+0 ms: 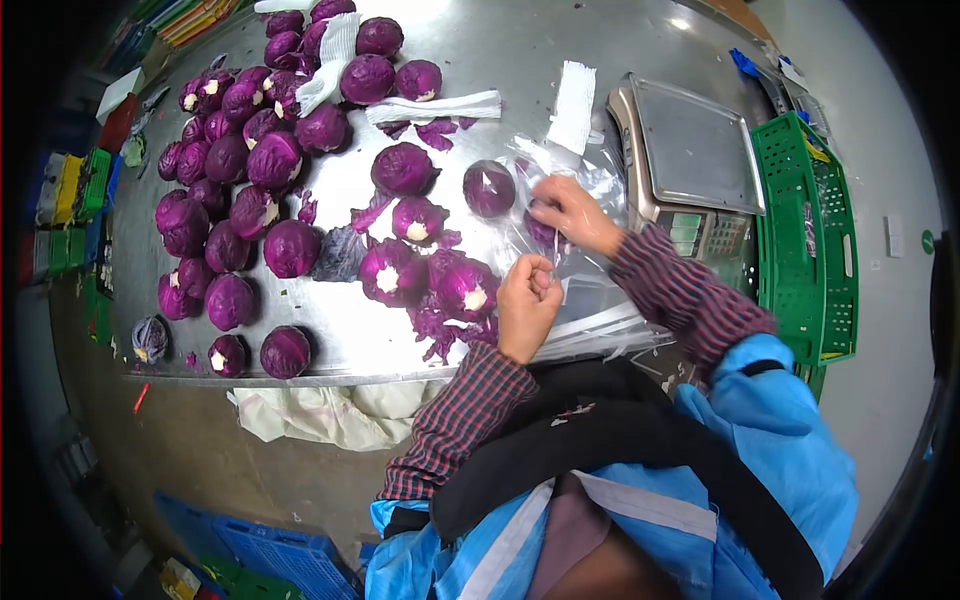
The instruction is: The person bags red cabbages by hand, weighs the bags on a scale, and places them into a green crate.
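Observation:
A clear plastic bag [585, 265] lies on the metal table in front of me. Its film spreads around a red cabbage [541, 232], which is partly hidden under my right hand [578, 215]. The fingers of that hand are curled and closed on the film at the cabbage. My left hand [528, 305] is nearer the table's front edge, its fingers pinched on a strip of the same bag. Just left of the right hand sits another red cabbage [489, 189], with shiny film over it. Trimmed cabbages [465, 287] and loose purple leaves [435, 330] lie left of my left hand.
Many red cabbages [275, 160] crowd the table's left half. White foam net sleeves [573, 107] lie along the back and middle. A weighing scale [697, 145] stands at the right, beside green crates [800, 240]. Flat plastic bags [610, 325] lie at the front edge.

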### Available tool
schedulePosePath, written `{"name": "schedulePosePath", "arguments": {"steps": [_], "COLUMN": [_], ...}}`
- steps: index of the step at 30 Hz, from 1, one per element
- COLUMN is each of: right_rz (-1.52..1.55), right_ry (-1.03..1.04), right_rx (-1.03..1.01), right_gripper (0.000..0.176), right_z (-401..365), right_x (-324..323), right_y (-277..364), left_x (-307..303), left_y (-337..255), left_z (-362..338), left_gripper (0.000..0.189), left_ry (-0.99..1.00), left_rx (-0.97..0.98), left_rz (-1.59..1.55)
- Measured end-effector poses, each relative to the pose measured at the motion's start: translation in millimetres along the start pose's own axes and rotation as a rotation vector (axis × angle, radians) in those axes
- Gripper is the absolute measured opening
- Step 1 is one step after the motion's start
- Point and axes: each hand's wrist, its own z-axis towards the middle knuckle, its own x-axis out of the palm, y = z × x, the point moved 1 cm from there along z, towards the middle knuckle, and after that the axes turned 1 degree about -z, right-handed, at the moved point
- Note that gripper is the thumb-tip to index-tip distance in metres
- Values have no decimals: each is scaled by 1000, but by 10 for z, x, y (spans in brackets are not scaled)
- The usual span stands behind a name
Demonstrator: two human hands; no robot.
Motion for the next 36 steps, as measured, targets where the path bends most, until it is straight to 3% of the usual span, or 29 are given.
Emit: {"name": "schedulePosePath", "arguments": {"steps": [2,3,4,5,7,8,9,10,11,12,14,17,19,21,23,25,27,29,34,36], "right_rz": [111,-57,-39,-396,-874,-869,-818,-739,-586,-433,-69,85,297,258,479,427,384,263,342,130], "right_ry": [56,258,661,1017,1137,1155,841,529,347,161,157,103,148,127,150,86,18,10,-10,-87], "right_rx": [-106,-174,-102,4,217,203,81,-29,-54,-75,-173,-91,-98,-130,163,149,146,-87,34,-60], "right_gripper": [33,32,34,37,29,29,24,19,16,14,20,20,19,18,19,20,20,15,16,21], "right_z": [-779,-1143,-1533,-1902,-2664,-2588,-2270,-2001,-1776,-1551,-1297,-1021,-932,-931,-974,-979,-991,-984,-1003,-1005], "right_x": [-283,-517,-727,-913,-1235,-1248,-1275,-1210,-1053,-897,-529,-155,-44,-17,-58,-104,-118,-89,-182,-143], "right_y": [198,254,106,-52,-541,-442,-190,37,190,314,343,353,329,276,232,213,254,360,435,498], "left_x": [-17,-25,-42,-54,-99,-124,-146,-200,-279,-314,-329,-271,-184,-147,-155,-137,-81,-21,-89,-86], "left_y": [-6,20,54,96,151,163,180,224,349,275,148,17,-47,-92,-136,-155,-214,-283,-297,-245], "left_z": [-95,-148,-191,-235,-345,-434,-487,-513,-530,-506,-407,-176,-40,136,235,319,360,387,337,276], "left_gripper": [23,23,24,25,31,32,32,25,23,33,65,64,63,60,59,59,58,56,27,26], "left_ry": [-21,-21,-50,-79,1,19,28,18,40,21,55,135,79,189,160,288,296,325,365,356], "left_rx": [-19,-28,-4,19,-87,-214,-328,-368,-414,-482,-594,-765,-747,-712,-708,-719,-741,-715,-719,-699], "left_rz": [-2,-9,9,27,-61,-274,-489,-435,-358,-304,-223,-411,-402,-330,-274,-150,-177,-229,-294,-279]}}
